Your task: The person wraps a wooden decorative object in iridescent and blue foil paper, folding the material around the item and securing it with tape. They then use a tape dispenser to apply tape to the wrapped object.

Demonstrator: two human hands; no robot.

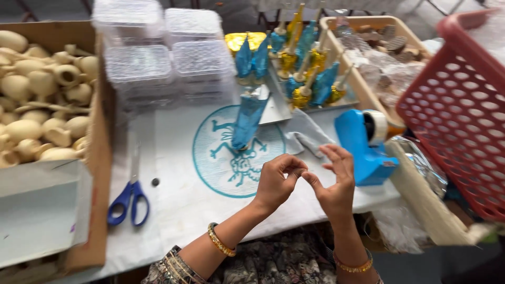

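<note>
Right now both hands meet over the near edge of the table (173, 221), fingertips pinched together. The left hand (276, 181) and the right hand (334, 181) seem to hold something thin and clear between them, most likely a short strip of tape, though it is too fine to make out for certain. Each pinch is narrow, thumb against forefinger, and the two pinches almost touch.

Just beyond the right hand stands the blue tape dispenser (363, 150), close to the right edge. A blue wrapped piece (247, 121) stands upright near the middle of the table, well within reach of the left hand. More blue and gold wrapped pieces (300, 73) crowd the far edge. Scissors (129, 197) lie toward the left edge, untouched.

By my judgement the step in hand is readying a strip for sticking. The next move would call for keeping the strip stretched flat, so it does not fold onto itself, and carrying it forward to the upright piece.
</note>
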